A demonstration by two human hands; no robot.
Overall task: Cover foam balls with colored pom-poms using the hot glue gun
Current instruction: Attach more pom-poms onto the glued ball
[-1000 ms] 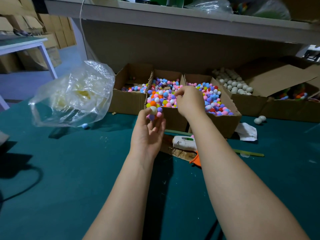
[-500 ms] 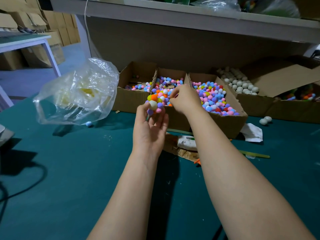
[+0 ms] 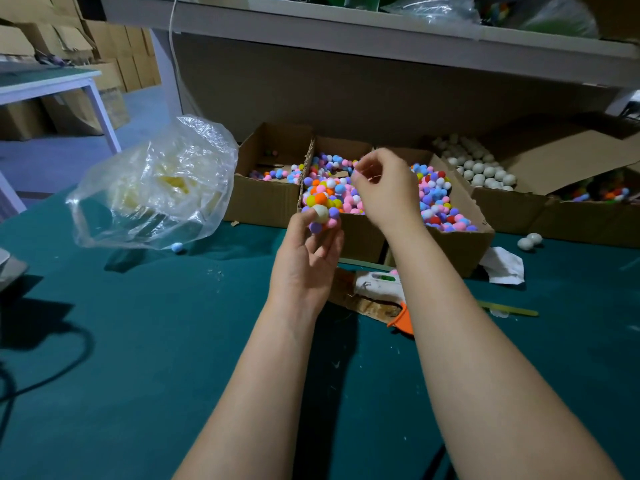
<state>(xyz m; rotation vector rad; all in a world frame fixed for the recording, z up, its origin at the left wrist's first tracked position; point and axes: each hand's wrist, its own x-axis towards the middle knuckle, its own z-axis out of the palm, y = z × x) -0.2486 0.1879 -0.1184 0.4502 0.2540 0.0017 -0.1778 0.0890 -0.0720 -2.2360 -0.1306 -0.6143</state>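
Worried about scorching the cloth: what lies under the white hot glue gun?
A brown cardboard scrap lies under the white hot glue gun, on green cloth. The right forearm hides the rest.

A craft workshop: open cardboard boxes [image 3: 263,202] of colored pom-poms [image 3: 436,192] and white foam balls [image 3: 481,171] are sitting along a green-covered workbench [image 3: 138,341], a hot glue gun [image 3: 377,284] is lying on scrap cardboard [image 3: 367,306], and stacked cartons [image 3: 114,46] are standing behind.
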